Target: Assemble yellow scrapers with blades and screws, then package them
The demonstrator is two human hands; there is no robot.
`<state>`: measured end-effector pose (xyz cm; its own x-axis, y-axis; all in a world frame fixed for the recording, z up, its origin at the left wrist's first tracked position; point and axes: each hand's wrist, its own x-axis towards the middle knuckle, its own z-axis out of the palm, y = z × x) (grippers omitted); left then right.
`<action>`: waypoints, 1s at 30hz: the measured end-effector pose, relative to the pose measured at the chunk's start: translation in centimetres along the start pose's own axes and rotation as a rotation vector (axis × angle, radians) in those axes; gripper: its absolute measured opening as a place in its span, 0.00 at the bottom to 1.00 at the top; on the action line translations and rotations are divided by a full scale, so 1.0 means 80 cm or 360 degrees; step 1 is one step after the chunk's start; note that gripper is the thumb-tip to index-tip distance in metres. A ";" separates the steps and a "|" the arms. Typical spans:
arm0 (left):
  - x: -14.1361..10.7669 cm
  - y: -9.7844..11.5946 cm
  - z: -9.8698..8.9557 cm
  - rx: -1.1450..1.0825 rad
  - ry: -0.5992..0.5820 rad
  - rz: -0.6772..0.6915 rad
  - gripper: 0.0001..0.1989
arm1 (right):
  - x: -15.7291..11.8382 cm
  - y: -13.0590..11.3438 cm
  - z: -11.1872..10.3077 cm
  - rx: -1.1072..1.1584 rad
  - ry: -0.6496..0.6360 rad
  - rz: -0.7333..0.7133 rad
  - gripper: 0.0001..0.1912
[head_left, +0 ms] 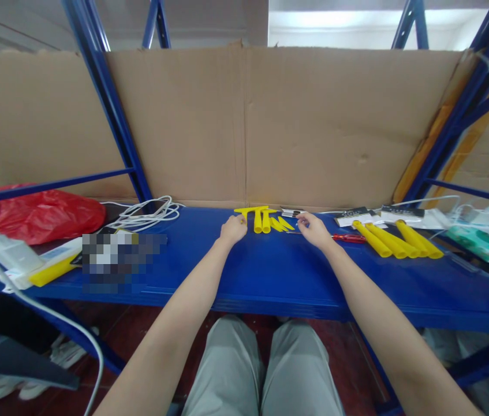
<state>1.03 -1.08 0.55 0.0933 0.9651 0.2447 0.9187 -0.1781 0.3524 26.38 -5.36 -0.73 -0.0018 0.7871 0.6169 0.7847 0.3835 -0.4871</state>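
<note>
Yellow T-shaped pieces [258, 222] lie between a person's two bare hands on a blue bench [279, 277], close to the cardboard backing [183, 127], apparently grouped there so that either hand can reach them. The left hand [233, 230] is at the cluster's left edge, its fingers curled inward by a crossbar; whether they pinch anything, one cannot tell. On the other side, the right hand [313, 229] has thumb and forefinger bent toward each other near small dark-and-silver items [291, 212]; a grip cannot be made out. Small yellow slips [276, 225] lie between. One red-handled tool [348, 237] lies flat beside that hand, probably for quick pick-up. Farther right, yellow tubes [376, 241] slant side by side, seemingly set aside to give the hands room, with black-and-white packets [353, 216] behind. At far left, white cable [157, 216] is looped near a red plastic bag [40, 214], likely to gather its slack.
</note>
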 end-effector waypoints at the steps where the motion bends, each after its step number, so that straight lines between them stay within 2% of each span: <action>1: -0.001 0.001 -0.001 0.0012 0.0016 -0.0024 0.16 | 0.000 -0.001 0.000 -0.0003 -0.0006 0.0007 0.13; 6: -0.006 0.003 -0.001 0.0048 0.0029 -0.0052 0.14 | 0.001 -0.002 -0.002 -0.0050 -0.0025 0.0050 0.14; 11: -0.007 0.002 0.003 0.0079 0.0019 -0.0137 0.24 | 0.005 0.006 -0.009 -0.0107 0.0061 0.0133 0.14; 20: -0.012 -0.002 -0.012 0.0293 -0.0040 -0.0112 0.23 | 0.003 0.017 -0.025 -0.0422 -0.0067 0.0418 0.15; 30: -0.032 -0.008 -0.025 0.0491 0.0025 -0.0217 0.23 | -0.008 0.035 -0.052 -0.0508 -0.0103 0.0449 0.12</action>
<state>-0.52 -3.80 1.52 -0.0424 0.9726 0.2287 0.9954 0.0213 0.0937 31.17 -6.80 0.13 0.2093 0.8722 0.4420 0.9124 -0.0116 -0.4091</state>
